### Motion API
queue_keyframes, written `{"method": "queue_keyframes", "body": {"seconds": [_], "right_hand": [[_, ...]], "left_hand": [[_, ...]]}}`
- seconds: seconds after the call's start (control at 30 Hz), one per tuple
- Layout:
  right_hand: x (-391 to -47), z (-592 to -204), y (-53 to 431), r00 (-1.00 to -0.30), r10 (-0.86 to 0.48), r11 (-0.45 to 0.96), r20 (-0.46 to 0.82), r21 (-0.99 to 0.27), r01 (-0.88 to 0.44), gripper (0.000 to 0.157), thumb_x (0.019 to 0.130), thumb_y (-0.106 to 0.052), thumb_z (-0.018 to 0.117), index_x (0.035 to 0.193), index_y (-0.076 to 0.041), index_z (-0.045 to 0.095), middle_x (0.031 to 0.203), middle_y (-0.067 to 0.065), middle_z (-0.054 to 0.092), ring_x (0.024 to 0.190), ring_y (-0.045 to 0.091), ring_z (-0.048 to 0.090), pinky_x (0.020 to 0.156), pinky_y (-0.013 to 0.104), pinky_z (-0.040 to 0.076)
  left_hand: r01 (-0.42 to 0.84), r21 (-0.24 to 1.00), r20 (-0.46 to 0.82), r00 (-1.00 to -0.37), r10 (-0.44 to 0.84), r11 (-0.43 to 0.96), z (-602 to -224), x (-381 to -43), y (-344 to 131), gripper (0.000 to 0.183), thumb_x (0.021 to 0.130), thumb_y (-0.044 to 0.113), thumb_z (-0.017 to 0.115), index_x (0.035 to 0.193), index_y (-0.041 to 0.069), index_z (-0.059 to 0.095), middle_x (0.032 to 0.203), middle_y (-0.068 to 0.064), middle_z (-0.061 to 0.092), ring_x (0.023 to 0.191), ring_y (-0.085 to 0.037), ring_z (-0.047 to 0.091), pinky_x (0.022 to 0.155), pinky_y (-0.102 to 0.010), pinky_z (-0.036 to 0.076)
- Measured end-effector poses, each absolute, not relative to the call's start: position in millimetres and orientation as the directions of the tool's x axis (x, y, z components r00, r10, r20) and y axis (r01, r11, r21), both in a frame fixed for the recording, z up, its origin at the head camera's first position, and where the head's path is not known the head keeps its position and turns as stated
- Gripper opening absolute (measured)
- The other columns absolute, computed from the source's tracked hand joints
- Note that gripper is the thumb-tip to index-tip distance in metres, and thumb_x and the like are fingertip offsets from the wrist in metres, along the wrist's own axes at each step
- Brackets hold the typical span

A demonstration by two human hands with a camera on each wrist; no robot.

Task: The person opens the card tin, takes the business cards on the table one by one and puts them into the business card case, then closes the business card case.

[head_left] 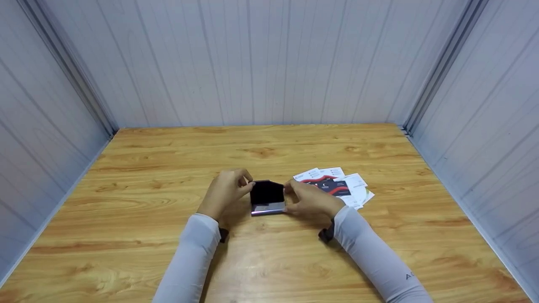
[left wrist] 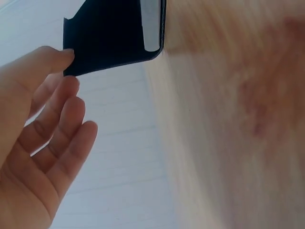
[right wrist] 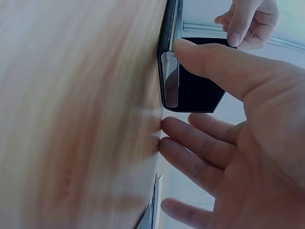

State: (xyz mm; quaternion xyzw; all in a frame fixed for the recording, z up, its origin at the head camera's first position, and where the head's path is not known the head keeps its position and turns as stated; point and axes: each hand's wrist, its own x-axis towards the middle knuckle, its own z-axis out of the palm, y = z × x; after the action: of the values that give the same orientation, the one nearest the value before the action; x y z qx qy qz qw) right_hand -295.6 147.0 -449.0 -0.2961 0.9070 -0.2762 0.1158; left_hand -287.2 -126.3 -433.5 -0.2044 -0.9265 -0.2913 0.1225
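Observation:
A business card case (head_left: 267,192) stands unfolded on the table, its black-lined lid raised and its silvery lower half (head_left: 270,207) toward me. With thumb and forefinger, my left hand (head_left: 225,190) pinches the lid's upper left corner; in the left wrist view its other fingers (left wrist: 78,138) hang loosely curled below. My right hand (head_left: 313,198) holds the case's right side. The right wrist view has that thumb (right wrist: 205,57) on the lower half's edge, with the fingertips close by the case's side and the tabletop.
Several business cards (head_left: 358,182), white ones and a dark one with red, lie fanned out beyond my right hand, partly covered by it. The wooden table (head_left: 261,261) is bounded by pale panelled walls (head_left: 269,63) at the back and both sides.

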Motion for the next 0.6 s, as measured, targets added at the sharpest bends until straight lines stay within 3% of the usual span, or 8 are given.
{"method": "queue_keyframes", "body": {"seconds": [0.4, 0.6], "right_hand": [[-296.1, -451.0, 147.7, -0.803, -0.593, 0.667, -0.064, -0.597, -0.445, 0.06, 0.086, -0.03, 0.081, 0.132, -0.007, 0.051, 0.132, 0.008, 0.059, 0.126, 0.019, 0.052, 0.11, 0.035, 0.037], [-296.2, -449.4, 148.5, -0.806, -0.587, 0.676, -0.076, -0.594, -0.436, 0.059, 0.088, -0.032, 0.079, 0.133, -0.008, 0.05, 0.134, 0.008, 0.059, 0.128, 0.02, 0.051, 0.11, 0.037, 0.037]], "left_hand": [[0.396, 0.498, 0.401, -0.894, 0.2, 0.772, -439.9, -285.8, -123.6, 0.021, 0.091, 0.018, 0.077, 0.076, 0.014, 0.062, 0.071, 0.004, 0.062, 0.062, -0.011, 0.057, 0.058, -0.029, 0.051], [0.356, 0.546, 0.372, -0.914, 0.16, 0.759, -439.6, -283.9, -121.0, 0.021, 0.092, 0.022, 0.075, 0.076, 0.015, 0.065, 0.071, 0.006, 0.063, 0.062, -0.01, 0.059, 0.059, -0.03, 0.052]]}}
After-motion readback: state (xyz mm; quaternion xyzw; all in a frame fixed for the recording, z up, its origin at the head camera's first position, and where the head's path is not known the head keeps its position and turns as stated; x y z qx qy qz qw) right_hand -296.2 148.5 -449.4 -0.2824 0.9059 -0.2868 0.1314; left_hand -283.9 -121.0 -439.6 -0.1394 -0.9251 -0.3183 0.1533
